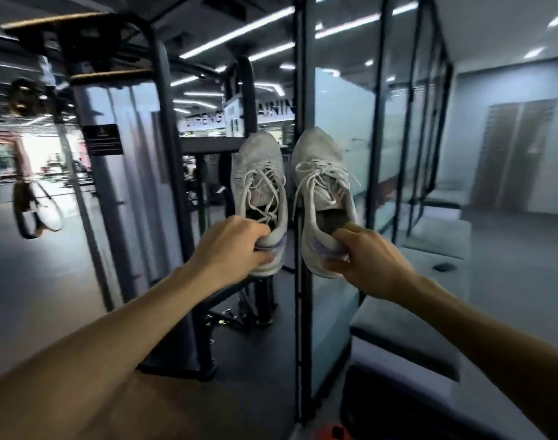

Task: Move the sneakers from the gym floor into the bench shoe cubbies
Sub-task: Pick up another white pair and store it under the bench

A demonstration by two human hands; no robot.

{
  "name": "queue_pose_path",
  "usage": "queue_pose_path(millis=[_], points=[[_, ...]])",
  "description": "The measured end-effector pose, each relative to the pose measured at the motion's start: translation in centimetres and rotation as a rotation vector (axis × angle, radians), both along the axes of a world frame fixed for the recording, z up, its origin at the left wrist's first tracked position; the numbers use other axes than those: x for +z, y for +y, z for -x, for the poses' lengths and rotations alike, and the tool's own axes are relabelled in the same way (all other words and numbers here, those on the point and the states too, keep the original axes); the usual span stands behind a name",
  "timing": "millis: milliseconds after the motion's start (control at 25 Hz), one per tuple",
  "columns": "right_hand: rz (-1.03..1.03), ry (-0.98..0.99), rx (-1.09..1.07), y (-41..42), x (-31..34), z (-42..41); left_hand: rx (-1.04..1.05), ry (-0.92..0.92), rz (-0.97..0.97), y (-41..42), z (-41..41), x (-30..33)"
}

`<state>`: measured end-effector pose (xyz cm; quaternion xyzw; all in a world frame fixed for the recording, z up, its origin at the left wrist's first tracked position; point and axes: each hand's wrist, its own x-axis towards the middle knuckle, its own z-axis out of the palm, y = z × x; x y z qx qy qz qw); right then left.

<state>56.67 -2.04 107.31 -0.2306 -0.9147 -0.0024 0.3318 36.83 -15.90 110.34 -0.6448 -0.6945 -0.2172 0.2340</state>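
Two white lace-up sneakers are held up in the air in front of me, toes pointing away. My left hand (231,249) grips the heel of the left sneaker (261,182). My right hand (371,262) pinches the heel collar of the right sneaker (322,185), thumb inside the opening. Both have loose white laces and a pale purple heel patch. A grey cushioned bench (407,331) runs along the right. Its shoe cubbies are not visible.
A black cable machine frame (163,173) stands ahead on the left, its base on the dark floor. A black post (303,90) and glass partition (344,122) rise straight ahead. A small dark object (444,267) lies on the bench. The view is motion-blurred.
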Motion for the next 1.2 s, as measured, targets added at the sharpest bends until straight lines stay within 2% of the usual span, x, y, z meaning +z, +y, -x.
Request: queue_pose_path(millis=[320, 720, 920, 1200], points=[[0.008, -0.003, -0.357, 5.4, 1.0, -26.5, -0.355, 0.045, -0.069, 13.7, -22.0, 0.9], [0.002, -0.012, -0.665, 13.1, 2.0, -58.0, -0.673, -0.009, -0.079, 29.1, -52.8, 0.7], [-0.003, -0.001, -0.759, 16.0, 1.6, -68.6, -0.789, -0.026, -0.044, 35.4, -64.1, 1.0], [-0.006, -0.021, -0.882, 24.7, 0.4, -83.4, -0.938, 0.001, -0.06, 46.8, -79.7, 0.0]])
